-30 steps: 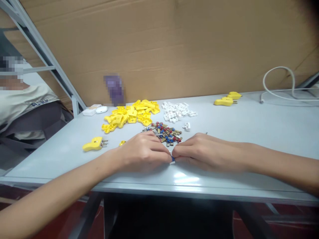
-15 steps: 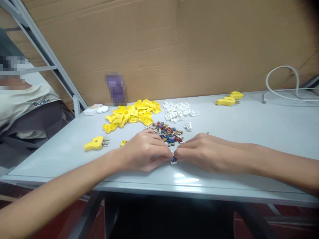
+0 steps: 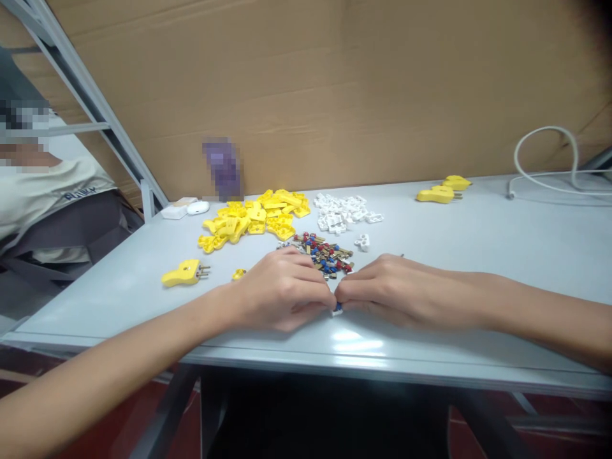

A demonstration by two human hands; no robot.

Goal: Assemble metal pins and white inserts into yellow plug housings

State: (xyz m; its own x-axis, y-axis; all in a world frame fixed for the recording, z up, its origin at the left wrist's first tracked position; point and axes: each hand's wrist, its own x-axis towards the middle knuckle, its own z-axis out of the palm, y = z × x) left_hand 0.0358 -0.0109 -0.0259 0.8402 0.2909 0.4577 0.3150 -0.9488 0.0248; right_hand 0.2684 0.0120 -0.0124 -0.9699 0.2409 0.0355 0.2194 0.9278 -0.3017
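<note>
My left hand [image 3: 280,290] and my right hand [image 3: 389,290] rest on the grey table [image 3: 478,255], fingertips pinched together around a small white and blue part [image 3: 337,310]. Just behind my hands lies a heap of brass pins with red and blue caps [image 3: 325,252]. Further back are a pile of yellow plug shells [image 3: 253,220] and a pile of white inserts [image 3: 344,211]. One white insert [image 3: 362,241] lies apart beside the pins.
An assembled yellow plug [image 3: 184,273] lies at the left, with a small yellow bit [image 3: 238,274] beside it. Two more yellow plugs [image 3: 442,190] lie back right. A white cable [image 3: 549,159] loops at the far right. Cardboard stands behind. Another person sits at the left [image 3: 43,204].
Both hands stay pinched on the small part and have barely shifted. The view has drifted slightly.
</note>
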